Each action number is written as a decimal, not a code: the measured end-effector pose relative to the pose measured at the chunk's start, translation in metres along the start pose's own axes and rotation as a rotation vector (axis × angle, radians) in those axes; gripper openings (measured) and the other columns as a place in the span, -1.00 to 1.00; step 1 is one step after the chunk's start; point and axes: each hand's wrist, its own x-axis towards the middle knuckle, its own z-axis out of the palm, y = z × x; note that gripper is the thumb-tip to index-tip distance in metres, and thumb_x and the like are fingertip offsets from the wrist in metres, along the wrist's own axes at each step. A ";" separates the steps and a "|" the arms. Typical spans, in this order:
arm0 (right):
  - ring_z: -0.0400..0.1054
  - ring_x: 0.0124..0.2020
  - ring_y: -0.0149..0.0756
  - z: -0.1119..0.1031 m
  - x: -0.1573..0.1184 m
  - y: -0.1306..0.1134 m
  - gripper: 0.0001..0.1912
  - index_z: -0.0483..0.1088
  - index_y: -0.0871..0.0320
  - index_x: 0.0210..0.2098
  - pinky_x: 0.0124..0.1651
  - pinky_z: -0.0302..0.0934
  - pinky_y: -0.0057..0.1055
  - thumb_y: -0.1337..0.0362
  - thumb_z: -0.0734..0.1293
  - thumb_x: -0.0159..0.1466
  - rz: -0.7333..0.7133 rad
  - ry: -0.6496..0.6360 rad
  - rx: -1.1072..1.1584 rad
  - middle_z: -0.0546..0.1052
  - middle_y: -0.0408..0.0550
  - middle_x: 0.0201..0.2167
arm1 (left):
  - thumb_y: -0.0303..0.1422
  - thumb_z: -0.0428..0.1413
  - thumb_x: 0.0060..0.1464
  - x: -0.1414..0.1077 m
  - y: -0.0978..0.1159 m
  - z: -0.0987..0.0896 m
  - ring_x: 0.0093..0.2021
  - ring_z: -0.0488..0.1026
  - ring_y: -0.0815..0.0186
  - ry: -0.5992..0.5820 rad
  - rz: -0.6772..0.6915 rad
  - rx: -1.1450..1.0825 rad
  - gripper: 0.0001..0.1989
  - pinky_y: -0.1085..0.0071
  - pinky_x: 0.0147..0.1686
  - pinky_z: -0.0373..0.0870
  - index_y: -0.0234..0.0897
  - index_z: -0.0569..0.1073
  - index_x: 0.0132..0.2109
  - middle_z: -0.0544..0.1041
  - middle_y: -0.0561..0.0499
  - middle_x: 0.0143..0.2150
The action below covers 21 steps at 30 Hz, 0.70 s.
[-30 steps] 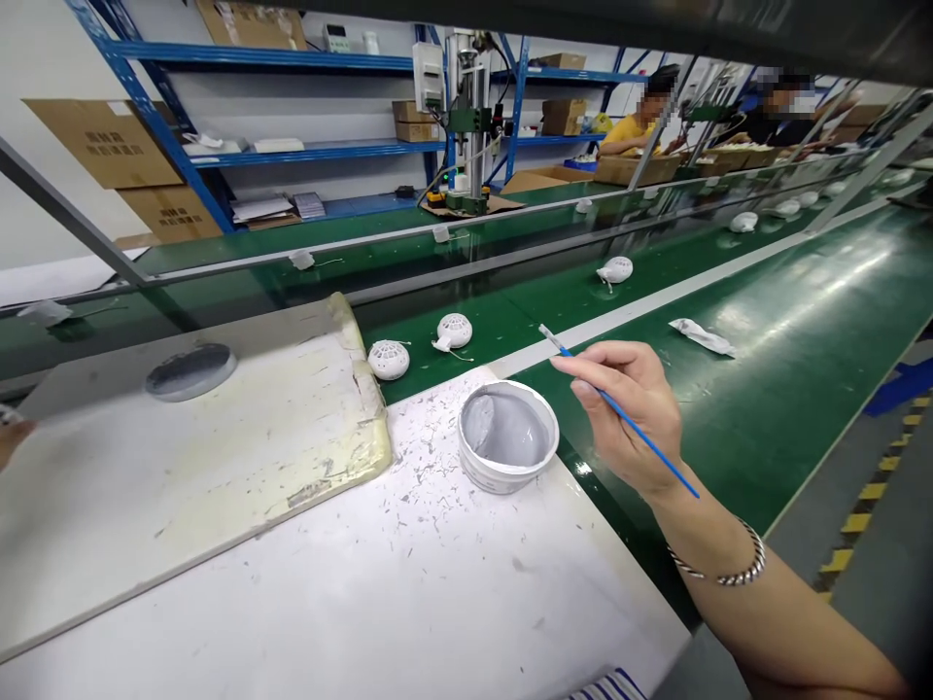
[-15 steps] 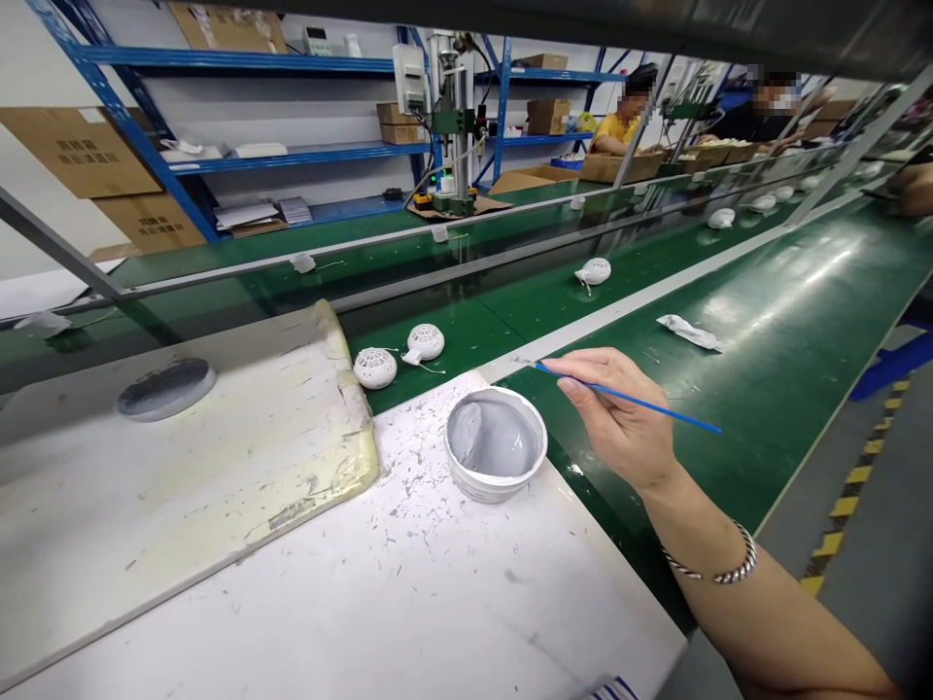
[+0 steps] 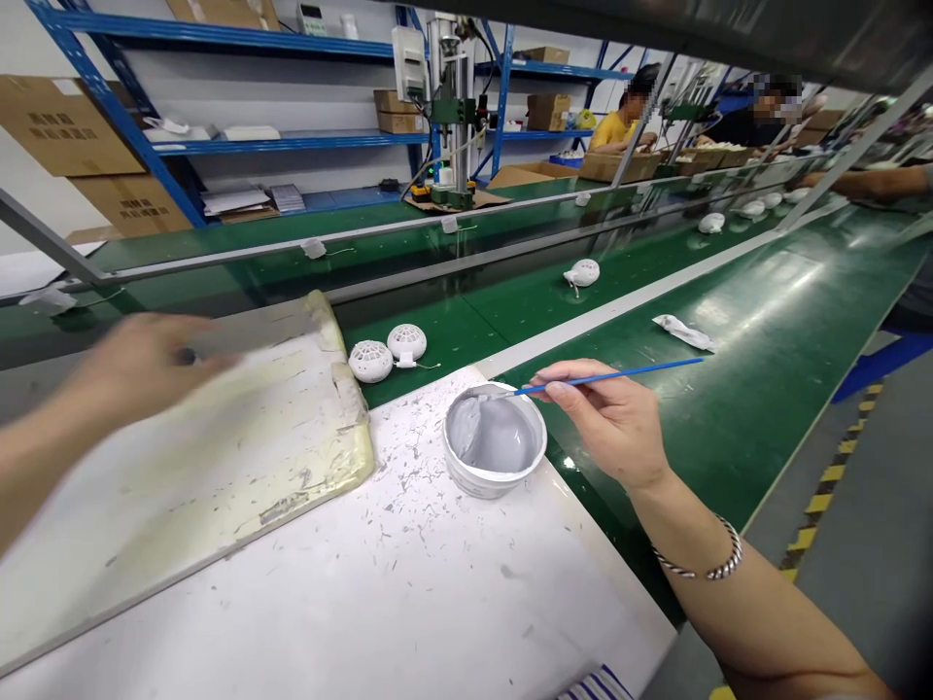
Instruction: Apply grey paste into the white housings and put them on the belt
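My right hand (image 3: 608,418) is closed around a thin blue paintbrush (image 3: 612,376). The bristle end reaches over the near-right rim of a white tub (image 3: 487,482) of grey paste and lies at its far inner edge. My left hand (image 3: 138,374), blurred, hovers over the pale board at left, thumb and fingers apart. A dark grey bit of a round lid (image 3: 187,356) shows between them; the hand covers the rest. Two white round pieces with grid-like faces, a left one (image 3: 370,361) and a right one (image 3: 406,342), sit on the green belt beyond the tub.
The yellow-edged board (image 3: 240,428) lies on a white sheet (image 3: 350,583) scattered with grey flecks. Another white piece (image 3: 583,273) rests farther along the belt. A crumpled white tube (image 3: 683,333) lies on the green table at right. Co-workers sit at the far right. A metal bar crosses overhead.
My left hand has come in from the left over the lid. My right hand has lowered the brush so its bristles enter the tub, and the handle now tilts upward.
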 end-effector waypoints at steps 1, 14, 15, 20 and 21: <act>0.55 -0.26 -0.28 0.001 -0.001 0.000 -0.91 0.54 0.10 -0.21 -0.13 0.49 -0.27 0.33 0.38 0.28 0.014 -0.001 0.032 0.61 -0.11 -0.27 | 0.03 0.03 0.17 0.005 0.015 0.019 0.26 0.15 -0.25 -0.033 0.021 0.154 -0.36 0.05 0.15 0.22 -0.52 0.40 0.09 0.32 -0.10 0.17; 0.55 -0.25 -0.30 0.003 0.003 -0.004 -0.88 0.54 0.10 -0.29 -0.15 0.47 -0.35 0.40 0.36 0.28 -0.088 -0.070 -0.046 0.64 -0.10 -0.30 | -0.33 0.26 0.03 0.053 0.075 0.111 0.21 0.24 -0.13 -0.199 0.019 0.285 -0.54 -0.19 0.17 0.17 -0.32 0.41 0.08 0.35 -0.22 0.16; 0.55 -0.25 -0.30 0.005 0.004 -0.004 -0.88 0.55 0.10 -0.29 -0.15 0.47 -0.35 0.40 0.36 0.28 -0.100 -0.074 -0.055 0.64 -0.10 -0.30 | -0.34 0.30 -0.06 0.050 0.072 0.102 0.22 0.22 -0.22 -0.169 0.015 0.211 -0.47 -0.25 0.17 0.14 -0.32 0.40 0.08 0.34 -0.25 0.16; 0.55 -0.28 -0.32 0.008 0.005 -0.006 -0.89 0.56 0.11 -0.31 -0.17 0.47 -0.37 0.40 0.37 0.26 -0.111 -0.084 -0.069 0.64 -0.10 -0.33 | -0.26 0.22 0.05 0.019 0.060 0.058 0.20 0.29 -0.13 -0.021 -0.008 -0.307 -0.38 -0.14 0.12 0.33 -0.30 0.19 0.20 0.26 -0.25 0.23; 0.54 -0.29 -0.32 0.008 0.004 -0.006 -0.89 0.56 0.11 -0.32 -0.18 0.47 -0.38 0.40 0.37 0.26 -0.097 -0.088 -0.054 0.63 -0.10 -0.33 | -0.26 0.14 0.15 0.012 0.058 0.053 0.18 0.34 -0.01 -0.016 -0.020 -0.438 -0.48 -0.02 0.09 0.41 -0.32 0.17 0.18 0.27 -0.25 0.23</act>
